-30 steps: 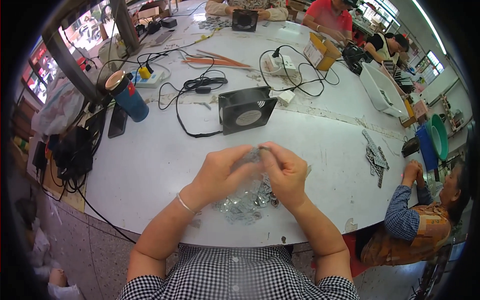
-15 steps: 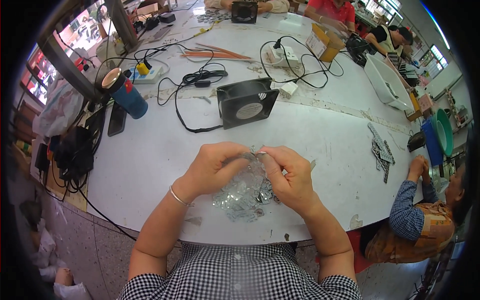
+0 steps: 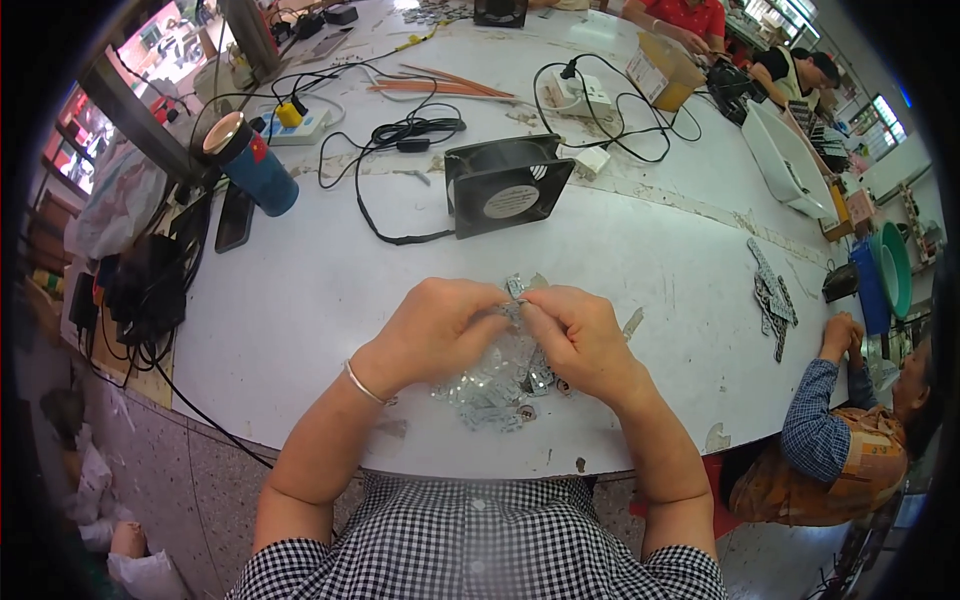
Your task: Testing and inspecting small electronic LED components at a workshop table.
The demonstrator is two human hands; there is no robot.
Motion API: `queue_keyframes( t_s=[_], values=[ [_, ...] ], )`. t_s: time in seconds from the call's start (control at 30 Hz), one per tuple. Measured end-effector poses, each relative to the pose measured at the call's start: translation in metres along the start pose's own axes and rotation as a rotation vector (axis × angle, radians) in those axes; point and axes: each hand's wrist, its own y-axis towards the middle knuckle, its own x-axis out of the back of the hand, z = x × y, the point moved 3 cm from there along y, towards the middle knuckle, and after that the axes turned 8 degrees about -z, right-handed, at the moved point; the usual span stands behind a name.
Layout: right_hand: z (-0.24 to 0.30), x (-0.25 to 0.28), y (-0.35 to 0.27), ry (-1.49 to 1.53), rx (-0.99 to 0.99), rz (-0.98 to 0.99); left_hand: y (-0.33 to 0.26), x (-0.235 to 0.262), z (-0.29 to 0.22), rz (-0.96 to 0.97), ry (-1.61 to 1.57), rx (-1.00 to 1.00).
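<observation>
My left hand (image 3: 440, 325), with a silver bangle on its wrist, is closed in a pinch at the middle of the table's near side. Facing it, my right hand (image 3: 588, 338) pinches too, and the fingertips of both almost meet. Between them is a small silvery flat piece (image 3: 515, 301), partly hidden by the fingers. Beneath and around the hands lies a loose pile of small shiny silvery pieces (image 3: 490, 390), several of them behind the fingertips. A black square fan (image 3: 515, 190) stands upright just beyond my hands, its cable trailing left.
A blue tumbler (image 3: 262, 180) and a phone (image 3: 234, 216) are at the left. Power strips (image 3: 300, 125) and tangled black cables spread behind. More grey strips (image 3: 772, 300) lie right, near a seated person's clasped hands (image 3: 842, 332). A white bin (image 3: 785, 165) stands far right.
The view has shifted slightly, so the fan appears higher and to the right. My hands stay pinched together over the pile; more silvery pieces show just beyond the fingertips.
</observation>
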Motion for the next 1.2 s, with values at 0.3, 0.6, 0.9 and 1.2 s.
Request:
queue_keyframes(
  t_s=[0.3, 0.6, 0.9, 1.2],
  values=[
    [0.0, -0.001, 0.001, 0.002, -0.064, 0.105, 0.0, -0.003, 0.004, 0.031, 0.032, 0.02],
    [0.001, 0.006, 0.0, 0.056, -0.132, 0.165, 0.002, 0.0, 0.0, 0.119, -0.09, 0.065],
    [-0.005, 0.004, -0.002, 0.564, -0.53, 0.375, 0.001, 0.011, -0.003, 0.346, -0.375, 0.127],
    [-0.031, 0.001, -0.001, 0.532, -0.584, 0.106, 0.003, 0.013, 0.008, 0.069, -0.338, 0.175]
  ],
)
